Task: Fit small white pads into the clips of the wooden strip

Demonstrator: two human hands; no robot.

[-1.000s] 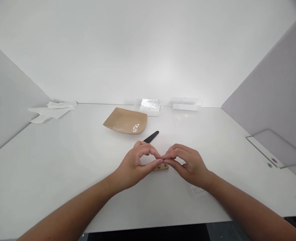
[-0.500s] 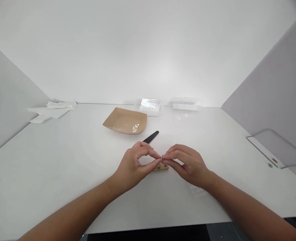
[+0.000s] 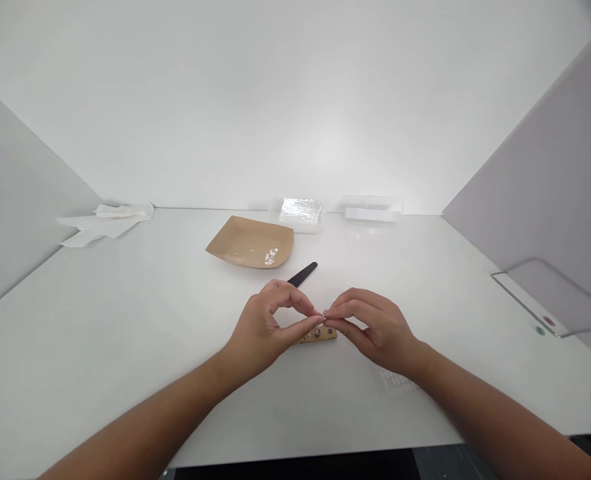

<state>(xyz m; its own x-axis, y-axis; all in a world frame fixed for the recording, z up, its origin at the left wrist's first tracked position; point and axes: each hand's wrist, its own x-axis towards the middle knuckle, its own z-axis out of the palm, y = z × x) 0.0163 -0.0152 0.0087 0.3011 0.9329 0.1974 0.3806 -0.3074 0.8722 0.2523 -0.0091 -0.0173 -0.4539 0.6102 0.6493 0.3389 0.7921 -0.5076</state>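
My left hand (image 3: pixel 265 317) and my right hand (image 3: pixel 375 325) meet at their fingertips in the middle of the view. Each is closed in a pinch of thumb and fingers. Whatever sits between the fingertips is tiny, with only a pale speck showing, too small to name. Just below and behind the fingertips lies a tan strip (image 3: pixel 311 336) with small round shiny pieces on it, its left part covered by my left hand. A flat black tool (image 3: pixel 304 273) with a rounded end sticks out beyond my left hand; its other end is hidden.
Beyond my hands stands a brown paper tray (image 3: pixel 240 243) with small white bits inside. Along the back wall are a clear plastic-wrapped pack (image 3: pixel 300 210) and a clear box (image 3: pixel 373 208). White paper sheets (image 3: pixel 108 220) lie back left. A wire frame (image 3: pixel 525 303) stands at the right wall.
My left fingers have shifted slightly, uncovering a little more of the tan strip. My right hand stays nearly in place, and both pinches remain closed.
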